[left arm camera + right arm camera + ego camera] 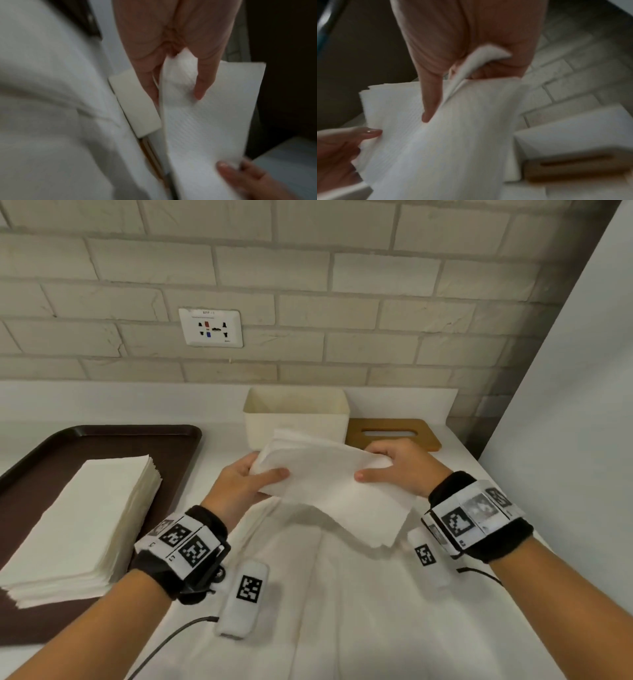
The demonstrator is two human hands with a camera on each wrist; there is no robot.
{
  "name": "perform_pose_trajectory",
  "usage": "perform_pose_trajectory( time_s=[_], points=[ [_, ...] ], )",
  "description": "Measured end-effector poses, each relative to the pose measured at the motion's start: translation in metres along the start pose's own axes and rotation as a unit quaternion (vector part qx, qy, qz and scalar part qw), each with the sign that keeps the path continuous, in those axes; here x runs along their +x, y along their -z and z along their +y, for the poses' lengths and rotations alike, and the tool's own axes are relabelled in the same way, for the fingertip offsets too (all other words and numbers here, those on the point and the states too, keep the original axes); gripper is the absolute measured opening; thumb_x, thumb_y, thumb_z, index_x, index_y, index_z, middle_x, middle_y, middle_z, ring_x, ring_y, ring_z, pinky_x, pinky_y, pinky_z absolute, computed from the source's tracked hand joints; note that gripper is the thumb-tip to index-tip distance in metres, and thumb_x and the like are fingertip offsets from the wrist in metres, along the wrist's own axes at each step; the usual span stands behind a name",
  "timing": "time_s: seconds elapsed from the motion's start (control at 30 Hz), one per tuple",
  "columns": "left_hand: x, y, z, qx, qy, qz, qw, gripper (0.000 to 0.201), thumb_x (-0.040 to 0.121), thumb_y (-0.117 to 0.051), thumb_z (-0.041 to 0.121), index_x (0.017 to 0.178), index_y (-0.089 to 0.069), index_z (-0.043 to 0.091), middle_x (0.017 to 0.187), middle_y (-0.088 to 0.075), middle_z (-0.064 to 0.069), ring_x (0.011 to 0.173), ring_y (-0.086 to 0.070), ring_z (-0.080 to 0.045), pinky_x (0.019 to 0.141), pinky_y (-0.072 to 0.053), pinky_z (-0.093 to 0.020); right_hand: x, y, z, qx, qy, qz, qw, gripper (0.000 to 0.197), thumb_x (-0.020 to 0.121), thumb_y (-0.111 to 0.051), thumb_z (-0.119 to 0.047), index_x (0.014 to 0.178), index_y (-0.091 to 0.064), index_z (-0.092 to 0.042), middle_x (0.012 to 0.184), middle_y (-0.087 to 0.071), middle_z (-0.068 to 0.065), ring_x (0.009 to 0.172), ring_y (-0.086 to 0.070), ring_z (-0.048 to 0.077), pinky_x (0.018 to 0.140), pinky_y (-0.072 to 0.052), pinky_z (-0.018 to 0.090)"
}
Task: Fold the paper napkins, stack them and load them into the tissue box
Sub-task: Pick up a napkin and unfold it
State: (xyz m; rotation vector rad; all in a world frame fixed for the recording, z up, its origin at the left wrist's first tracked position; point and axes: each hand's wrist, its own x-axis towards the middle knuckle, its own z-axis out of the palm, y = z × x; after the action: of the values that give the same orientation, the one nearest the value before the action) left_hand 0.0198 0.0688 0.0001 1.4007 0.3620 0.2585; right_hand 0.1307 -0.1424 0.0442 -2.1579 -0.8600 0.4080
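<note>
A bundle of white folded napkins (pixel 329 484) hangs in the air in front of the open cream tissue box (pixel 296 419). My left hand (pixel 250 477) pinches its left end, thumb on top and fingers underneath. My right hand (pixel 394 470) pinches the right end the same way. In the left wrist view the napkins (pixel 205 121) run from my left hand (pixel 171 75) down to my right thumb (pixel 226 167). The right wrist view shows the napkins (pixel 445 142) between my right hand's thumb and fingers (pixel 453 81), with the box (pixel 573 135) to the right.
The box's wooden lid (pixel 394 434) with a slot lies right of the box. A dark brown tray (pixel 51 460) at the left holds a tall stack of unfolded napkins (pixel 78 529). A brick wall with a socket (pixel 210 327) stands behind; a white panel borders the right.
</note>
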Motion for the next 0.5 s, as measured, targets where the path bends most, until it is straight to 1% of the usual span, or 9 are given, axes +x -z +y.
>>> perform_pose_trajectory(
  time_s=[0.03, 0.1, 0.17, 0.2, 0.27, 0.33, 0.4, 0.43, 0.5],
  points=[
    [0.0, 0.007, -0.002, 0.055, -0.007, -0.01, 0.998, 0.022, 0.08, -0.067, 0.003, 0.093, -0.066, 0.02, 0.1, -0.071, -0.006, 0.092, -0.067, -0.022, 0.086, -0.053, -0.034, 0.002, 0.001, -0.002, -0.042, 0.021, 0.013, 0.999, 0.013, 0.08, -0.07, -0.018, 0.08, -0.06, -0.027, 0.079, -0.058, -0.015, 0.074, -0.053, 0.0, 0.063, -0.04, 0.007],
    [0.0, 0.014, -0.007, 0.136, -0.012, -0.024, 0.99, 0.026, 0.08, -0.067, 0.002, 0.088, -0.064, 0.026, 0.094, -0.069, 0.001, 0.091, -0.064, -0.02, 0.087, -0.049, -0.032, 0.006, -0.002, -0.003, -0.095, 0.044, 0.022, 0.994, 0.01, 0.079, -0.071, -0.022, 0.088, -0.066, -0.02, 0.081, -0.06, -0.011, 0.076, -0.051, 0.002, 0.065, -0.037, 0.01],
    [0.003, 0.017, -0.017, 0.17, 0.012, -0.042, 0.985, 0.028, 0.08, -0.068, 0.001, 0.086, -0.061, 0.027, 0.093, -0.067, 0.004, 0.092, -0.063, -0.018, 0.092, -0.048, -0.034, 0.011, -0.012, 0.007, -0.109, 0.041, 0.007, 0.993, 0.021, 0.078, -0.071, -0.022, 0.097, -0.068, -0.013, 0.09, -0.062, -0.007, 0.083, -0.052, 0.004, 0.07, -0.036, 0.011],
    [0.005, 0.017, -0.023, 0.181, 0.031, -0.056, 0.981, 0.028, 0.078, -0.07, 0.001, 0.087, -0.061, 0.026, 0.095, -0.067, 0.002, 0.095, -0.063, -0.021, 0.095, -0.047, -0.036, 0.013, -0.018, 0.014, -0.095, 0.027, -0.004, 0.995, 0.022, 0.078, -0.072, -0.021, 0.098, -0.068, -0.013, 0.093, -0.063, -0.004, 0.087, -0.053, 0.007, 0.071, -0.036, 0.009],
    [0.009, 0.015, -0.035, 0.199, 0.069, -0.075, 0.975, 0.028, 0.073, -0.075, 0.004, 0.092, -0.063, 0.021, 0.101, -0.067, -0.006, 0.103, -0.062, -0.028, 0.097, -0.047, -0.038, 0.011, -0.026, 0.03, -0.06, -0.002, -0.025, 0.998, 0.016, 0.077, -0.073, -0.019, 0.091, -0.066, -0.017, 0.092, -0.064, -0.003, 0.088, -0.056, 0.01, 0.071, -0.038, 0.007],
    [0.013, 0.013, -0.044, 0.205, 0.095, -0.07, 0.972, 0.033, 0.074, -0.075, 0.006, 0.103, -0.064, 0.017, 0.108, -0.067, -0.008, 0.104, -0.062, -0.027, 0.096, -0.048, -0.036, 0.008, -0.027, 0.045, -0.031, -0.028, -0.029, 0.999, 0.017, 0.075, -0.075, -0.02, 0.087, -0.063, -0.022, 0.089, -0.063, -0.009, 0.085, -0.058, 0.006, 0.074, -0.041, 0.007],
    [0.016, 0.012, -0.047, 0.2, 0.106, -0.067, 0.972, 0.039, 0.075, -0.075, 0.008, 0.111, -0.063, 0.013, 0.109, -0.068, -0.008, 0.103, -0.063, -0.024, 0.093, -0.048, -0.034, 0.003, -0.022, 0.057, 0.011, -0.053, -0.011, 0.998, 0.026, 0.071, -0.078, -0.02, 0.088, -0.061, -0.03, 0.095, -0.062, -0.013, 0.09, -0.055, -0.002, 0.082, -0.043, 0.011],
    [0.017, 0.011, -0.048, 0.192, 0.109, -0.071, 0.973, 0.04, 0.075, -0.075, 0.01, 0.113, -0.062, 0.012, 0.108, -0.068, -0.007, 0.103, -0.063, -0.023, 0.091, -0.048, -0.032, 0.001, -0.02, 0.062, 0.037, -0.069, -0.002, 0.997, 0.031, 0.069, -0.079, -0.019, 0.09, -0.06, -0.033, 0.099, -0.061, -0.014, 0.094, -0.054, -0.003, 0.086, -0.044, 0.015],
    [0.02, 0.012, -0.047, 0.171, 0.116, -0.083, 0.975, 0.039, 0.076, -0.074, 0.011, 0.112, -0.063, 0.013, 0.108, -0.069, -0.006, 0.103, -0.064, -0.022, 0.09, -0.049, -0.03, -0.004, -0.016, 0.072, 0.091, -0.11, -0.015, 0.99, 0.04, 0.069, -0.078, -0.014, 0.095, -0.056, -0.034, 0.1, -0.061, -0.012, 0.095, -0.057, 0.001, 0.082, -0.048, 0.016]
  ],
)
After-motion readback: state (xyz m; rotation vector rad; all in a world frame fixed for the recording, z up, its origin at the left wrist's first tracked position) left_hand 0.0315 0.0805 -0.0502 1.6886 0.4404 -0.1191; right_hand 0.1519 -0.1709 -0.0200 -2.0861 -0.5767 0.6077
